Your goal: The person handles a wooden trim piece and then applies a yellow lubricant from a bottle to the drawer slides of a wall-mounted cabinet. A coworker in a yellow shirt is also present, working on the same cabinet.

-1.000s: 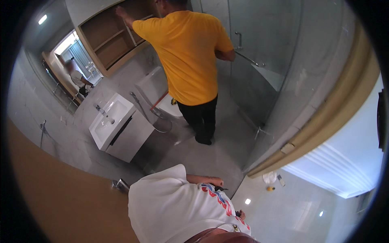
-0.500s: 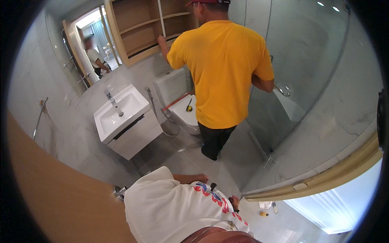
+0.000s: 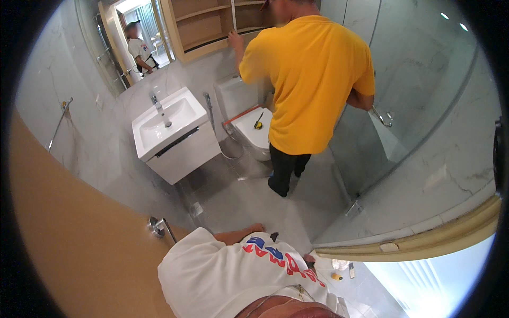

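Note:
My left hand (image 3: 256, 228) hangs low in front of my white shirt (image 3: 212, 265), partly hidden by it, and touches nothing I can see. On the other side of the shirt, a small part of my right hand (image 3: 309, 259) shows near the door frame. The fingers of both hands are too small and covered to read. Ahead, a person in a yellow shirt (image 3: 318, 79) stands with their back to me. Their left hand (image 3: 235, 40) is at the lower edge of an open wooden wall cabinet (image 3: 199, 29), by an upright white strip (image 3: 233, 16).
A white basin (image 3: 177, 114) on a vanity hangs at left, beside a toilet (image 3: 249, 132) with a yellow tape measure (image 3: 259, 125) on its lid. A glass shower panel (image 3: 419, 95) stands at right. The wooden door (image 3: 79, 212) with a metal handle (image 3: 156, 227) is close on my left.
The view has shifted, so the basin, toilet and person sit higher and further right. My left hand shows less beyond the shirt. The person still reaches to the cabinet.

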The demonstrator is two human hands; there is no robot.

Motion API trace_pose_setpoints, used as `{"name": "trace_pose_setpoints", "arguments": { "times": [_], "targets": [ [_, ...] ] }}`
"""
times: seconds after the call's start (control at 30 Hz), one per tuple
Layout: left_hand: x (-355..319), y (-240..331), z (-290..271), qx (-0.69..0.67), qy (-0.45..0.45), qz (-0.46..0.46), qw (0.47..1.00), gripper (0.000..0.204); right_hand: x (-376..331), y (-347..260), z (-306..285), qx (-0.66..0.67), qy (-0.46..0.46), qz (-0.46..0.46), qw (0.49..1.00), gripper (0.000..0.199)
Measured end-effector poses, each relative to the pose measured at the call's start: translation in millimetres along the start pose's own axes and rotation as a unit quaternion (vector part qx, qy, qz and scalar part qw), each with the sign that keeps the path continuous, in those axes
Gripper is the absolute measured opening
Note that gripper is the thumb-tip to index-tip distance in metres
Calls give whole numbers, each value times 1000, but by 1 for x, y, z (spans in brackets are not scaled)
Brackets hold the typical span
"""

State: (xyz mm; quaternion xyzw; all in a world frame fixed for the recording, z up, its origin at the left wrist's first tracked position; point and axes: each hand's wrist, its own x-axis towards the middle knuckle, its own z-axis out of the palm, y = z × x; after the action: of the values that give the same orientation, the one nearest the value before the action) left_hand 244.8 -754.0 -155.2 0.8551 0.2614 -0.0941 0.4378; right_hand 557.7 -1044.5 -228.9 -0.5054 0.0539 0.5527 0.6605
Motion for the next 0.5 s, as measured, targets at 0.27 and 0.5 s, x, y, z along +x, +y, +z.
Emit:
{"name": "trace_pose_setpoints", "arguments": {
  "times": [0.27,0.5],
  "targets": [
    [-11,33,5,-43,16,-91,995,39,-51,-31,59,-132,153,3,979,10],
    [-12,34,-19,-11,-32,-49,998,33,-77,20,60,-98,131,-15,986,25]
  ]
}}
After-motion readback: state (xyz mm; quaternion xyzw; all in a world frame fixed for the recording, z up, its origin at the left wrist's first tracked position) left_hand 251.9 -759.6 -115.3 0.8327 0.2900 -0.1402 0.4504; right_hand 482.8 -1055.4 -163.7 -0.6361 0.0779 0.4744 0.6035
